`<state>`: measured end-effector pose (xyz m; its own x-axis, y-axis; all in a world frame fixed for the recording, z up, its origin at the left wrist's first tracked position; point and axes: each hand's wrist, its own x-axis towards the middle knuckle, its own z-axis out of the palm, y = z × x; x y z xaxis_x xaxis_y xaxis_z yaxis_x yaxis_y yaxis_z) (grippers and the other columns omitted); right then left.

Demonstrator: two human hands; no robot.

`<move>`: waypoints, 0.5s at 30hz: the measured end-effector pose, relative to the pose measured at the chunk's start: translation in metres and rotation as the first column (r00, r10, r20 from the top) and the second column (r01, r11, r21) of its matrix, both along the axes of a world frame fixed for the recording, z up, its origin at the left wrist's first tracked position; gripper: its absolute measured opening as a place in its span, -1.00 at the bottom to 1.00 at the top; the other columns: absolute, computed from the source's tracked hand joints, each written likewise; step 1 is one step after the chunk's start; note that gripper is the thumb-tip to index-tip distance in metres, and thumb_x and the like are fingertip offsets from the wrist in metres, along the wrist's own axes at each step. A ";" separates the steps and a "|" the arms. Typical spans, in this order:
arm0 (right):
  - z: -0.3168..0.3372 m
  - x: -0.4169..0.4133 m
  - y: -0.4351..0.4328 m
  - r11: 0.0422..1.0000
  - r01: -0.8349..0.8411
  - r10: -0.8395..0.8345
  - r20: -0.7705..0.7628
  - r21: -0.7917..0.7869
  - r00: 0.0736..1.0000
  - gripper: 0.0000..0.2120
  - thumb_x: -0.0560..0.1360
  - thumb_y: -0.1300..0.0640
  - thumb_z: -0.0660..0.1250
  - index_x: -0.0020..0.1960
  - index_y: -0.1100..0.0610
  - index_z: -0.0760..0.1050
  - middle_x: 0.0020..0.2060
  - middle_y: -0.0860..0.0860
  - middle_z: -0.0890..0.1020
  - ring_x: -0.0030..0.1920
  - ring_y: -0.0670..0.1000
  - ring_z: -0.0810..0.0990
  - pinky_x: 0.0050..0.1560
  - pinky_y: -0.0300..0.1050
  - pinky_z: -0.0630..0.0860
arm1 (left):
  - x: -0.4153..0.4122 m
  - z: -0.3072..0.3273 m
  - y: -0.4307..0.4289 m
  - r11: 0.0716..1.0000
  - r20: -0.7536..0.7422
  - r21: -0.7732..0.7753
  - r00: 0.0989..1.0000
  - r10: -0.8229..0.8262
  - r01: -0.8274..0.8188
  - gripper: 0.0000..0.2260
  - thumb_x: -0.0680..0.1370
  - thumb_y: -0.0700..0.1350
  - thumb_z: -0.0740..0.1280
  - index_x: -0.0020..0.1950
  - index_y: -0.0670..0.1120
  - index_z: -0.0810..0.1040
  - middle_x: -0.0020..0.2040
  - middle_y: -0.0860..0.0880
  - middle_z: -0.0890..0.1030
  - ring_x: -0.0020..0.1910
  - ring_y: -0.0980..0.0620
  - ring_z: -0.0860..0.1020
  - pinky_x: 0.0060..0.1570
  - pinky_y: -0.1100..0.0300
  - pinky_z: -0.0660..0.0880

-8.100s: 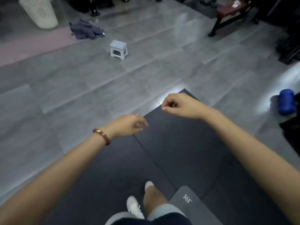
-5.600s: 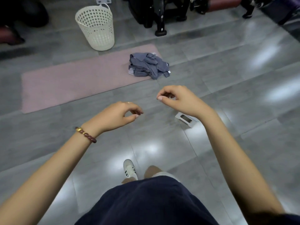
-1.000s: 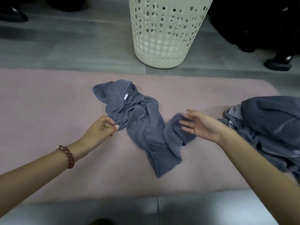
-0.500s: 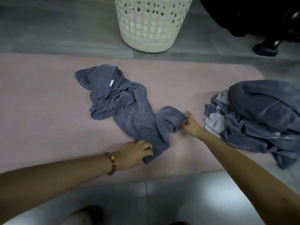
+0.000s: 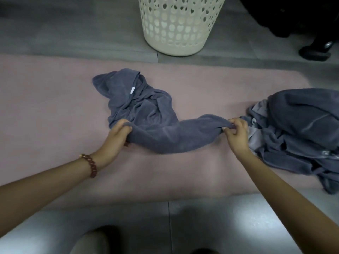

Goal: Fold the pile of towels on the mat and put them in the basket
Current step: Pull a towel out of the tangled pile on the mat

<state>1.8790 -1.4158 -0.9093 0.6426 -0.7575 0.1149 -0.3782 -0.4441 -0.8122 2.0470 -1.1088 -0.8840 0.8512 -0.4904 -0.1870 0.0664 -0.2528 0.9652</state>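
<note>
A crumpled blue-grey towel (image 5: 146,114) lies in the middle of the pink mat (image 5: 45,107). My left hand (image 5: 117,138) grips its near left edge. My right hand (image 5: 236,134) pinches its right corner, and the near edge is drawn out between the two hands. The rest of the towel, with a small white label, stays bunched toward the far side. A pile of blue-grey towels (image 5: 300,129) sits on the mat's right end, just beside my right hand. The cream perforated basket (image 5: 179,24) stands on the floor beyond the mat.
Grey floor tiles (image 5: 183,226) surround the mat, with a bright reflection near me. Dark equipment and a black foot (image 5: 313,52) stand at the far right, next to the basket. My knee (image 5: 89,242) shows at the bottom edge.
Both hands have taken hold of the towel's near edge and pulled apart, my left to the left and my right toward the pile, stretching that edge out.
</note>
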 end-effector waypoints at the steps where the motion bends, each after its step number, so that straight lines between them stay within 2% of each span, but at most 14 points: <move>1: 0.005 -0.002 -0.002 1.000 -0.019 0.019 0.039 -0.001 0.999 -0.84 0.45 0.42 0.27 -0.08 0.20 0.44 0.01 0.08 0.42 -0.10 -0.45 0.40 -0.14 -0.57 0.31 | 0.010 0.006 0.007 1.000 0.047 -0.006 0.999 -0.006 0.006 -0.77 0.62 -0.22 0.11 -0.23 -0.03 0.32 -0.27 -0.02 0.38 -0.36 0.18 0.40 -0.47 0.37 0.38; 2: 0.011 -0.004 -0.003 0.999 -0.029 0.026 0.080 0.034 0.996 -0.83 0.46 0.38 0.28 -0.11 0.13 0.41 -0.03 0.02 0.45 -0.12 -0.40 0.42 -0.14 -0.53 0.33 | 0.020 0.012 0.012 1.000 0.092 -0.013 0.996 0.003 -0.001 -0.77 0.63 -0.17 0.14 -0.23 -0.02 0.32 -0.27 -0.02 0.37 -0.36 0.20 0.39 -0.47 0.38 0.38; 4: 0.023 -0.001 -0.006 0.989 -0.022 -0.002 0.157 0.146 0.988 -0.79 0.47 0.31 0.29 -0.14 0.02 0.37 -0.20 -0.05 0.47 -0.28 -0.33 0.46 -0.23 -0.47 0.37 | 0.041 0.024 0.019 0.996 0.126 -0.051 0.989 0.082 -0.076 -0.77 0.63 -0.12 0.15 -0.24 0.00 0.32 -0.25 0.00 0.39 -0.31 0.17 0.40 -0.46 0.38 0.42; 6: 0.036 0.004 -0.006 0.976 -0.004 -0.046 0.226 0.216 0.973 -0.84 0.47 0.19 0.31 -0.13 -0.04 0.37 -0.24 -0.04 0.49 -0.35 -0.28 0.46 -0.31 -0.43 0.39 | 0.056 0.034 0.021 0.984 0.140 -0.109 0.977 0.158 -0.144 -0.78 0.64 -0.13 0.13 -0.21 0.00 0.34 -0.22 0.03 0.41 -0.26 0.15 0.43 -0.46 0.40 0.46; 7: 0.042 0.008 -0.006 0.970 -0.014 -0.049 0.251 0.244 0.967 -0.87 0.47 0.14 0.32 -0.10 -0.06 0.40 -0.20 0.01 0.53 -0.31 -0.25 0.49 -0.28 -0.38 0.43 | 0.060 0.038 0.020 0.978 0.160 -0.125 0.970 0.185 -0.166 -0.79 0.64 -0.14 0.12 -0.20 0.00 0.35 -0.21 0.04 0.42 -0.24 0.14 0.44 -0.45 0.40 0.47; 9: 0.048 0.015 -0.004 0.936 -0.092 -0.005 0.274 0.340 0.962 -0.85 0.52 0.18 0.30 0.03 -0.03 0.46 -0.03 0.08 0.58 -0.12 -0.10 0.56 -0.15 -0.23 0.55 | 0.064 0.042 0.017 0.965 0.192 -0.163 0.953 0.234 -0.204 -0.79 0.65 -0.15 0.11 -0.17 0.01 0.36 -0.19 0.04 0.43 -0.23 0.16 0.45 -0.43 0.38 0.50; 12: 0.056 0.022 0.005 0.850 -0.187 0.040 0.293 0.493 0.955 -0.81 0.56 0.26 0.24 0.14 0.09 0.48 0.00 0.00 0.59 -0.03 -0.02 0.58 -0.14 -0.27 0.58 | 0.063 0.041 0.014 0.923 0.161 -0.272 0.933 0.323 -0.272 -0.79 0.65 -0.18 0.09 -0.14 0.00 0.39 -0.17 0.05 0.44 -0.21 0.20 0.49 -0.30 0.32 0.58; 15: 0.057 0.017 0.005 0.806 -0.267 0.109 0.311 0.529 0.944 -0.70 0.52 0.35 0.24 0.16 0.05 0.49 0.01 -0.05 0.63 0.00 -0.09 0.60 0.01 -0.28 0.56 | 0.066 0.033 0.016 0.901 0.152 -0.313 0.921 0.358 -0.299 -0.78 0.65 -0.21 0.08 -0.13 -0.01 0.40 -0.16 0.05 0.45 -0.19 0.23 0.50 -0.15 0.33 0.57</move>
